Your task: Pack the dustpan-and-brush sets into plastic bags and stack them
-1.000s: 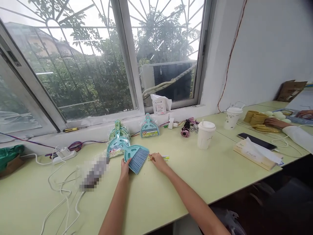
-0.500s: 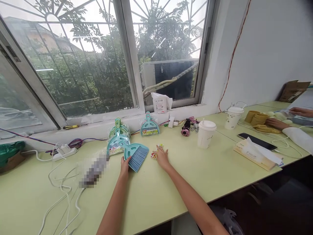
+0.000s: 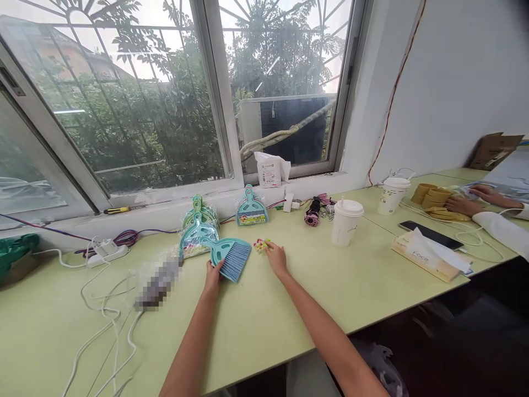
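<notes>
A teal hand brush (image 3: 235,261) with blue bristles lies tilted at the middle of the table, its handle pointing up and left. My left hand (image 3: 214,274) grips its lower left edge; whether a dustpan is behind the bristles I cannot tell. To the right, my right hand (image 3: 276,259) has its fingers together at the edge of a small, colourful patterned piece (image 3: 260,246), perhaps a card or label. The fingertips are partly hidden. Behind the brush stand wrapped teal and green dustpan sets (image 3: 197,234), with another wrapped set (image 3: 251,209) by the wall.
White lidded cups (image 3: 346,223), a phone (image 3: 430,236) and a tissue pack (image 3: 430,256) stand to the right. A co-worker's hands (image 3: 465,205) are at the far right near yellow rolls (image 3: 432,198). White cables (image 3: 109,325) and a power strip (image 3: 108,255) lie left.
My right hand's spread fingers have drawn together at the right side of the colourful piece, which now shows more. The brush stays in my left hand. The view has tilted slightly.
</notes>
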`<state>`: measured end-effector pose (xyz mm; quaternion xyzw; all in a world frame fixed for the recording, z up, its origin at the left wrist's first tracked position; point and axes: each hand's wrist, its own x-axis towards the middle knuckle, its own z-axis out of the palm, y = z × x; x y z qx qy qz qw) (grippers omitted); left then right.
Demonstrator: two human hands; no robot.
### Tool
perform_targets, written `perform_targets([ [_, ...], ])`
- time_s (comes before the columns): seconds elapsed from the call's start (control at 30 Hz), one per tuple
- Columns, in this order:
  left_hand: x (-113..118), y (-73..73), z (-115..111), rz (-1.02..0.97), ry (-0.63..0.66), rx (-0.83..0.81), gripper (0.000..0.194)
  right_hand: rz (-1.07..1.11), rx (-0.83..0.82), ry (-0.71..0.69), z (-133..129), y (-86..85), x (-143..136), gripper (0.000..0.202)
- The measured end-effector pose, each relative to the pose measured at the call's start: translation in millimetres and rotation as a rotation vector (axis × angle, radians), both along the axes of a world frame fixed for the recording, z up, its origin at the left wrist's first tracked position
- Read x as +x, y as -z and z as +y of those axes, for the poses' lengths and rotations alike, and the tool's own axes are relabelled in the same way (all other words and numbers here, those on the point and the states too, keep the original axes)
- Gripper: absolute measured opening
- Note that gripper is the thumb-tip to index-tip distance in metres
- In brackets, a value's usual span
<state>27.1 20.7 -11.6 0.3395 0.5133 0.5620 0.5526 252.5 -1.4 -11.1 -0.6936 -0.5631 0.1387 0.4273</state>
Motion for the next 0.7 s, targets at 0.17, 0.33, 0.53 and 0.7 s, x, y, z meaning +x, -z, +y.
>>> perform_targets([
  [0.17,22.1,-1.7,-11.1,-0.062,0.110,0.023,0.038,-0.016,0.160,-0.210,-9.0,-6.1,-29.4,0.037],
  [0.33,26.8,0.1,-12.9,-0.092,0.132,0.064,0.045,-0.185,-0.008,-0.416,-15.5,2.8,-53.4,0.043],
  [0.53,20.1,0.3,-8.2,-0.072,0.119,0.040,0.049,-0.131,-0.050,-0.401,-13.9,3.9,-50.3,0.046],
  [0.7,21.6,-2.5,-8.9,-0.093,0.116,0.054,0.047,0.356,0.055,-0.145,-3.2,8.2,-44.0,0.081],
])
